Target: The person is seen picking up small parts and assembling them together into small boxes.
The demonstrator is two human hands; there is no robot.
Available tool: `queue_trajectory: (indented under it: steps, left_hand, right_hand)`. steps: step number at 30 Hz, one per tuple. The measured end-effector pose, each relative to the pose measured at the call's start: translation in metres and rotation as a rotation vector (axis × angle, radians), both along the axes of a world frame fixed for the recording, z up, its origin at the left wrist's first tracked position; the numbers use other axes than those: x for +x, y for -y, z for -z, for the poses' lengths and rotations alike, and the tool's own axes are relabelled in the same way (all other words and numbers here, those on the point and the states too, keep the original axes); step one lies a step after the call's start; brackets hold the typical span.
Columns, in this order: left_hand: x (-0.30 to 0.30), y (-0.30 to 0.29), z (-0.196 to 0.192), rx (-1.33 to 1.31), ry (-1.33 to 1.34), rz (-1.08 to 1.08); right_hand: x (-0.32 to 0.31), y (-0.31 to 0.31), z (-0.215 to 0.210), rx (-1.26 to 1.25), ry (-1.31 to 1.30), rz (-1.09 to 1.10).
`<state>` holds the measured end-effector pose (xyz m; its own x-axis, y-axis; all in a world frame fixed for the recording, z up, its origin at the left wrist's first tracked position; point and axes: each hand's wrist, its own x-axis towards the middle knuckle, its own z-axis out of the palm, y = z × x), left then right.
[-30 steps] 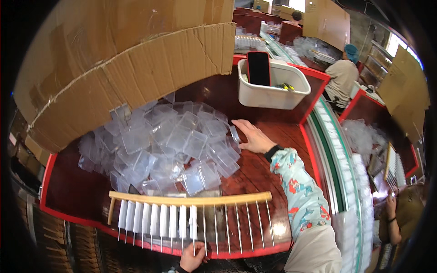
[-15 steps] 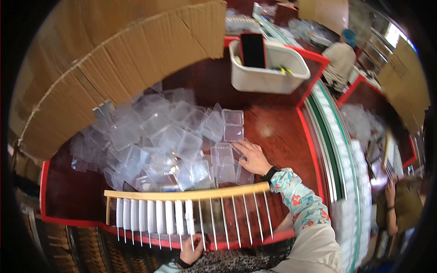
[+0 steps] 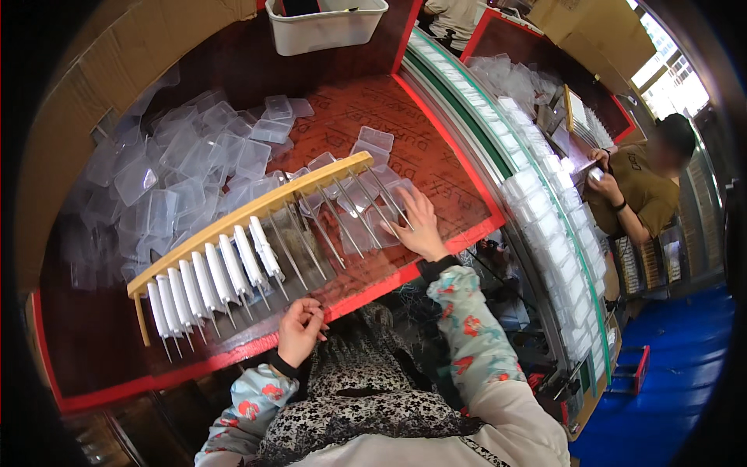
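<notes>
A wooden rack (image 3: 257,218) with a row of long metal rods lies slanted across the red work table. White folded bundles (image 3: 210,272) are threaded on the rods at its left part; the rods on the right are bare. By the table's front edge, just below the rack, my left hand (image 3: 300,328) has its fingers curled together; whether anything small is in them is hidden. My right hand (image 3: 420,227) lies with fingers spread by the rack's right end, over clear plastic boxes (image 3: 359,230) that show among the rod tips.
A heap of clear plastic boxes (image 3: 187,156) covers the table's left and back, beside a cardboard sheet (image 3: 70,86). A white bin (image 3: 327,31) stands behind. On the right runs a conveyor (image 3: 537,226) carrying white-filled boxes; beyond it a person (image 3: 646,179) works with both hands.
My view has swung rightward and down, so the rack now appears tilted. My right hand has moved nearer, from the loose boxes to beside the rods. My left hand's fingers have curled in.
</notes>
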<state>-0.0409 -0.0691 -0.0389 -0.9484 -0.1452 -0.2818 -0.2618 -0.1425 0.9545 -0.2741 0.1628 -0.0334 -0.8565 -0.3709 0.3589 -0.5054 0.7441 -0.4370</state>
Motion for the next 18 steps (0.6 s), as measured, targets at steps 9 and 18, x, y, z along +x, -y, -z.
queue_trajectory:
  steps: [9, 18]
  left_hand:
    - [0.000, -0.036, -0.031, 0.312, -0.050, 0.055]
    - [0.041, -0.032, -0.014, 0.688, -0.150, -0.330]
  right_hand:
    - [-0.012, -0.026, -0.023, -0.336, 0.236, 0.140]
    - [0.170, 0.037, -0.041, -0.721, 1.367, -0.477]
